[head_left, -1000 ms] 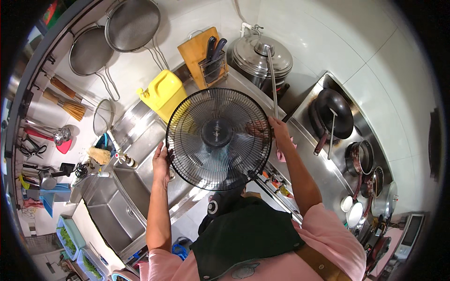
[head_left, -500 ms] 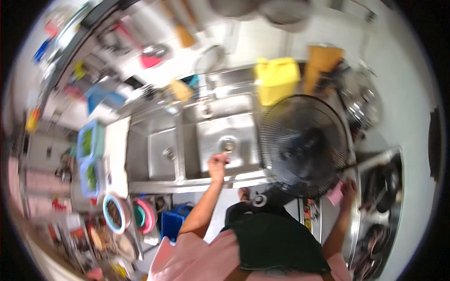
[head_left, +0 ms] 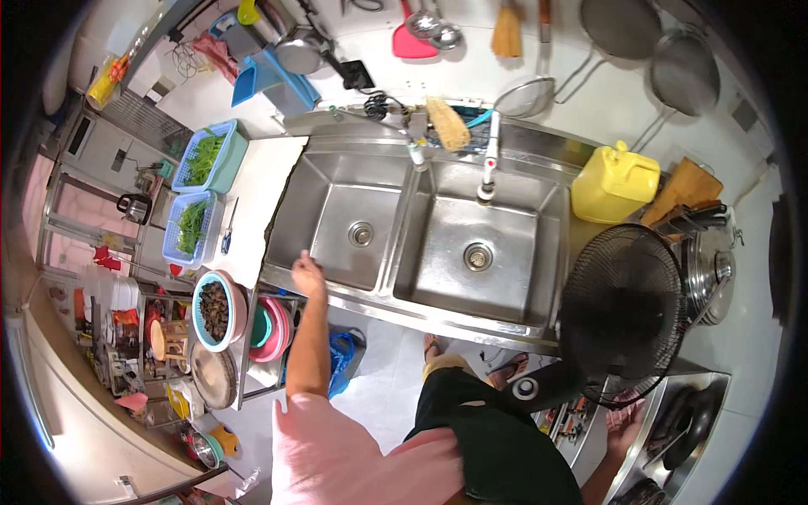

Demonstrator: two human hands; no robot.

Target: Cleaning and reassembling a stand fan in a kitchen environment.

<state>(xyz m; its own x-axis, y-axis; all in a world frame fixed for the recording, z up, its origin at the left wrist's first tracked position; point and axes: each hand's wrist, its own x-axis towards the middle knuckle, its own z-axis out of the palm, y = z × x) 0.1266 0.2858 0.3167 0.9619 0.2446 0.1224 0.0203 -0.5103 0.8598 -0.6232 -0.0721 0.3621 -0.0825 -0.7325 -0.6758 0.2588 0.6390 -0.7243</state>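
My left hand (head_left: 308,274) hovers at the front edge of the left basin (head_left: 337,202) of a steel double sink. Its fingers are loosely curled, and nothing shows in them. My right hand (head_left: 622,431) is low at the right, beside a black standing fan (head_left: 621,316). Its fingers are partly hidden by the fan's grille, closed around what looks like a pink cloth (head_left: 621,402). Both basins, including the right one (head_left: 505,220), show bare metal and a drain. A white tap (head_left: 490,160) stands behind the right basin, with a loofah (head_left: 448,124) near it.
Left of the sink, a white board (head_left: 261,202) carries scissors (head_left: 228,231), beside two blue baskets of greens (head_left: 192,227). A bowl of dark pieces (head_left: 215,310) sits nearer me. A yellow jug (head_left: 614,183) stands behind the fan. Strainers (head_left: 621,25) hang on the wall. Black pans (head_left: 690,425) lie right.
My view has swung left, so the sink and fan appear farther right. My left hand has moved from the right basin to the left basin's front edge. The right hand stays beside the fan.
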